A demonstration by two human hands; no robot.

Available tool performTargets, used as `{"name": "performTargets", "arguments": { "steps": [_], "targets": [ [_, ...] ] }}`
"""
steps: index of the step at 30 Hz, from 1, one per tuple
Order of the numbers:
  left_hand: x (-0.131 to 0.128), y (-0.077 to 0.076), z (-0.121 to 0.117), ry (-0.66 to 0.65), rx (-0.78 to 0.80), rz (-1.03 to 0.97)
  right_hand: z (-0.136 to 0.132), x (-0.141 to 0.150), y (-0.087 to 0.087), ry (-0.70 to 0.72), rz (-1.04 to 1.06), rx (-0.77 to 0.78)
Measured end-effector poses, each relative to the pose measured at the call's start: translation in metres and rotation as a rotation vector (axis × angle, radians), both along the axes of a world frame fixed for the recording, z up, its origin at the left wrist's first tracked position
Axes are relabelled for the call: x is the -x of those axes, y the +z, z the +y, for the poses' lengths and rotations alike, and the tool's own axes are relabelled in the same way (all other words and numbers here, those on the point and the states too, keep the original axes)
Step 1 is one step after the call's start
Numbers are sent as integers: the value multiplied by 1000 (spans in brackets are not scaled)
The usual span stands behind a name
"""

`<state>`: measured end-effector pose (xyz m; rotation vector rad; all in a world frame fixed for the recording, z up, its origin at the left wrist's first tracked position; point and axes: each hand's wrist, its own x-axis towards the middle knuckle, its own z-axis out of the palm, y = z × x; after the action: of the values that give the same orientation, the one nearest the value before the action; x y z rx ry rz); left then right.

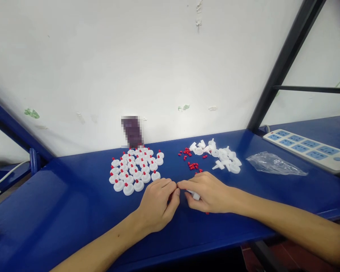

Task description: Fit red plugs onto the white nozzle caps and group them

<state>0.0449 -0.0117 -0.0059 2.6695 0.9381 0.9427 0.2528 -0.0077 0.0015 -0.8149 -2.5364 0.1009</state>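
Observation:
Above the front half of the blue table, my left hand (158, 204) is closed, thumb against curled fingers. Whatever it may pinch is hidden. Its fingertips meet the index fingertip of my right hand (211, 192). A white plastic nozzle cap (196, 196) is gripped in my right hand, mostly covered by the thumb and fingers. Beyond my left hand stand several white caps (137, 175) with red tips on their nozzles. Small loose red tips (193, 166) are scattered past my right hand. Behind them lies a heap of white nozzle caps (226, 158) without red tips.
A clear plastic bag (274, 163) lies to the right, beside a white power strip (308, 147) with blue sockets. A blurred dark object (133, 131) leans at the wall. Black metal posts (280, 64) rise at the right.

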Motion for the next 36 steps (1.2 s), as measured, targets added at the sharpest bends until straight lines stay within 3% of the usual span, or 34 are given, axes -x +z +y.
{"name": "performTargets", "arguments": {
  "steps": [8,15,23,29,36],
  "targets": [
    [2,1,1,-30,45,-115,-6,2,7,-4,145,107],
    [0,1,0,-58,67,-72,-11,3,9,-62,205,27],
    [-3,-1,-1,-50,102,28,-12,5,9,33,252,151],
    [-15,-3,-6,-2,115,54,-11,12,-1,44,284,110],
    [-19,4,-7,95,-76,86,-8,17,-4,94,399,9]
  ]
}}
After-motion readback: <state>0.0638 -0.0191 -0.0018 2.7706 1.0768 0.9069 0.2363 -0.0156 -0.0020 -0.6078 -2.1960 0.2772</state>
